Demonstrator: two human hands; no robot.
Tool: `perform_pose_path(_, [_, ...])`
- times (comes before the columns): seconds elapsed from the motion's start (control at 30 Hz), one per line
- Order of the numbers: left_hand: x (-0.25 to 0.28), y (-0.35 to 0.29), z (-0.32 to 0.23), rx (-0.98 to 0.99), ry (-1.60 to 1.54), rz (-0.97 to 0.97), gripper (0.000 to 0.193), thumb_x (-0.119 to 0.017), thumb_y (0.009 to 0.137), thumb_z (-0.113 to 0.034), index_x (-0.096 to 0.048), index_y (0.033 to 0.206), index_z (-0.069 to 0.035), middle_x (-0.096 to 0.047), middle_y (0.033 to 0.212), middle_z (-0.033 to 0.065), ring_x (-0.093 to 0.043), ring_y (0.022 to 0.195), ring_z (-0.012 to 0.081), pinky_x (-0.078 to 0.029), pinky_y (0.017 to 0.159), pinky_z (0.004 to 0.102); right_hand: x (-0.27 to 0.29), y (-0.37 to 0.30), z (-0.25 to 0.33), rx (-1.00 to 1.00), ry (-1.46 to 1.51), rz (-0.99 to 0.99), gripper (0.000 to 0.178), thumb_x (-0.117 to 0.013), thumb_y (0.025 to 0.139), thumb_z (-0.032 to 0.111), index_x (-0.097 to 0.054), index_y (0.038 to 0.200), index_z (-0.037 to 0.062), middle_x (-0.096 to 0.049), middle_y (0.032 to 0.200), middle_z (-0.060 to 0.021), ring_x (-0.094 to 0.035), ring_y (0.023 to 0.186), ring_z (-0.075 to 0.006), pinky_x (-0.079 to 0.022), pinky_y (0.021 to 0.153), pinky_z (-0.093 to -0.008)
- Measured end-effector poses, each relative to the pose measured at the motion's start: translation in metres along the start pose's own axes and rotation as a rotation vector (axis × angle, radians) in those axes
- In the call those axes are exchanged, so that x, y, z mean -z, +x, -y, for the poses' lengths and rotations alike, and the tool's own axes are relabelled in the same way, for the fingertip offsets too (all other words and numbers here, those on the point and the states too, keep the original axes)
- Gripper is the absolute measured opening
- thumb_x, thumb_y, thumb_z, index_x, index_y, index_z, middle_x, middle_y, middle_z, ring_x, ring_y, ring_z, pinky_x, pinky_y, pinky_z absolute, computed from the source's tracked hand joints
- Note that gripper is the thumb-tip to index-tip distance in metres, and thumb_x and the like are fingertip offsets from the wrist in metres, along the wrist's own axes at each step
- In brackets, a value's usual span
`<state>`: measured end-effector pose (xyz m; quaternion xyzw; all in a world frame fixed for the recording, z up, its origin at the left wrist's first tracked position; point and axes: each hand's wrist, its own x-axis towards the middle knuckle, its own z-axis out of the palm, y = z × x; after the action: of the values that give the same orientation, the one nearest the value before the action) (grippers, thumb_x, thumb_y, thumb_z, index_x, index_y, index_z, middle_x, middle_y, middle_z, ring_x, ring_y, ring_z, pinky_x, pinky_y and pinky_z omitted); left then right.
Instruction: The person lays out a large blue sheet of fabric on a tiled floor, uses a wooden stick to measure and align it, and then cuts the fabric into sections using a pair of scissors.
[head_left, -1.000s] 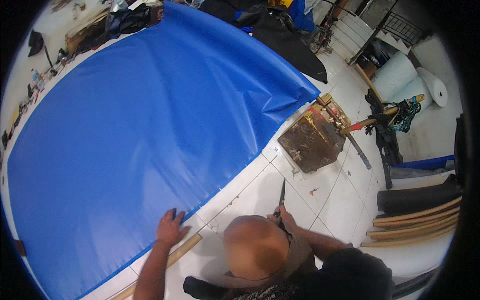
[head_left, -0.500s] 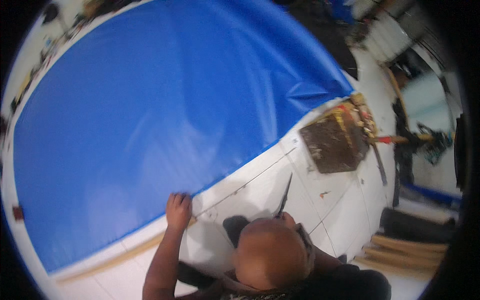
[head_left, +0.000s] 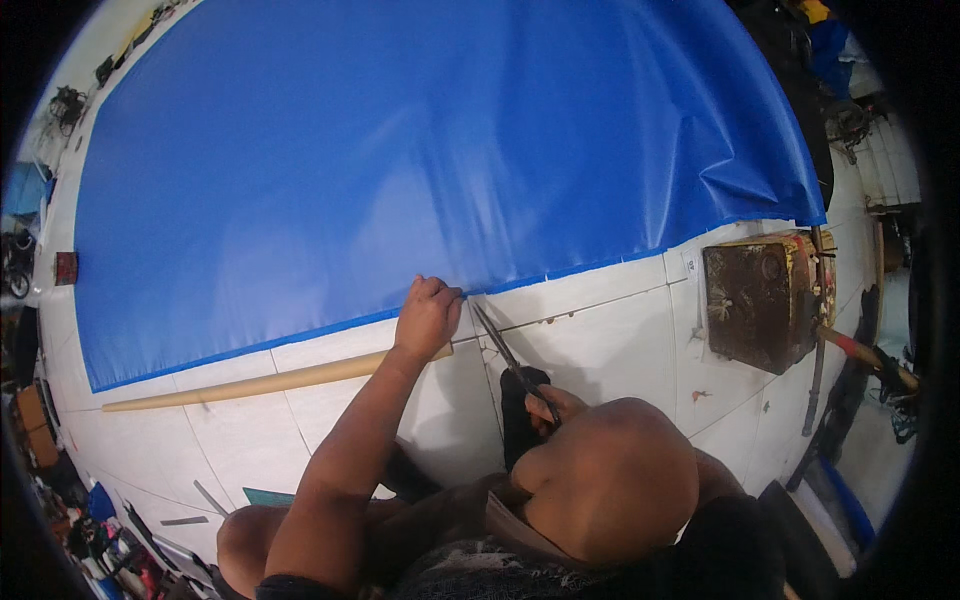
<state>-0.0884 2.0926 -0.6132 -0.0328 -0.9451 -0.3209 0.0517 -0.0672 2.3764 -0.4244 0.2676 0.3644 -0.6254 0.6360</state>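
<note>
A large blue tarpaulin sheet [head_left: 330, 150] is spread over the white tiled floor, creased toward its far right corner. At its near edge, my left hand [head_left: 430, 318] is closed with the fingertips pinching the border. My right hand [head_left: 560, 408] is wrapped around the handles of a long pair of scissors [head_left: 494, 335]. The blades point up and left, and their tip reaches the sheet's edge just right of my left hand. Part of the right hand is hidden behind my bent knee [head_left: 615, 480].
A long tan rod [head_left: 270, 382] lies along the near edge. To the right stands a dark, square-faced block [head_left: 760, 305], with a tool's wooden handle [head_left: 865, 355] beside it. A small reddish block [head_left: 66, 268] sits at the sheet's left edge. Assorted items crowd the lower left.
The view has turned, so the sheet sits further right. The scissors have swung from pointing up and right, apart from the sheet, to its edge. My left hand still holds the border.
</note>
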Motion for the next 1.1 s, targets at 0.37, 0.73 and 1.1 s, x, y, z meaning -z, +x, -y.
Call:
perform_pose_path(0.37, [0.009, 0.005, -0.009, 0.047, -0.046, -0.052, 0.017, -0.067, 0.077, -0.007, -0.064, 0.093, -0.003, -0.056, 0.093, 0.0156, -0.052, 0.094, 0.0361, -0.044, 0.083, 0.0449, 0.018, 0.156, -0.039, 0.43, -0.677, -0.232, 0.047, -0.049, 0.098, 0.051, -0.046, 0.094, 0.0036, -0.056, 0.072, -0.0061, -0.057, 0.069, -0.0159, -0.046, 0.064, -0.0326])
perform_pose_path(0.73, [-0.001, 0.0, -0.004, 0.067, -0.029, -0.071, 0.006, -0.065, 0.08, -0.007, -0.066, 0.085, -0.005, -0.058, 0.084, 0.0147, -0.055, 0.089, 0.0375, -0.039, 0.103, 0.0516, 0.019, 0.176, -0.047, 0.384, -0.88, -0.355, 0.065, -0.047, 0.094, 0.061, -0.048, 0.104, -0.0034, -0.061, 0.091, -0.0246, -0.061, 0.09, -0.0417, -0.044, 0.082, -0.0465])
perform_pose_path(1.1, [-0.008, -0.001, 0.001, 0.095, 0.005, -0.056, 0.007, -0.065, 0.082, -0.01, -0.066, 0.086, -0.004, -0.062, 0.086, 0.0161, -0.057, 0.091, 0.0377, -0.037, 0.105, 0.0503, 0.019, 0.19, -0.055, 0.582, -0.868, -0.435, 0.043, -0.053, 0.097, 0.045, -0.045, 0.094, 0.0029, -0.054, 0.071, -0.0104, -0.054, 0.066, -0.0233, -0.043, 0.064, -0.0379])
